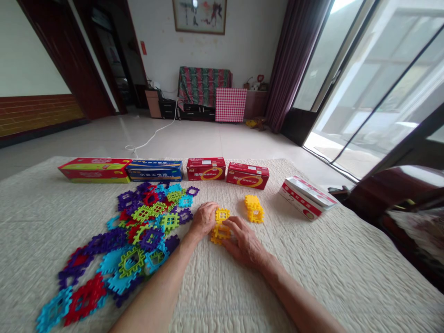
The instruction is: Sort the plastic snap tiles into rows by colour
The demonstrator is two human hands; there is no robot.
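Two yellow interlocking building pieces lie between my hands on the cream quilted cover. The far one is a yellow window piece; the near one is a yellow frame piece with a larger opening. My left hand has its fingers curled at the left edge of the window piece. My right hand grips the right side of the frame piece, thumb low and fingers on top. Just beyond my right hand sit more yellow pieces, stacked or leaning together.
A pile of purple, green, red and blue pieces spreads to the left. Along the far edge stand a red-and-green box, a blue box and two red boxes. A white-and-red box sits at the right.
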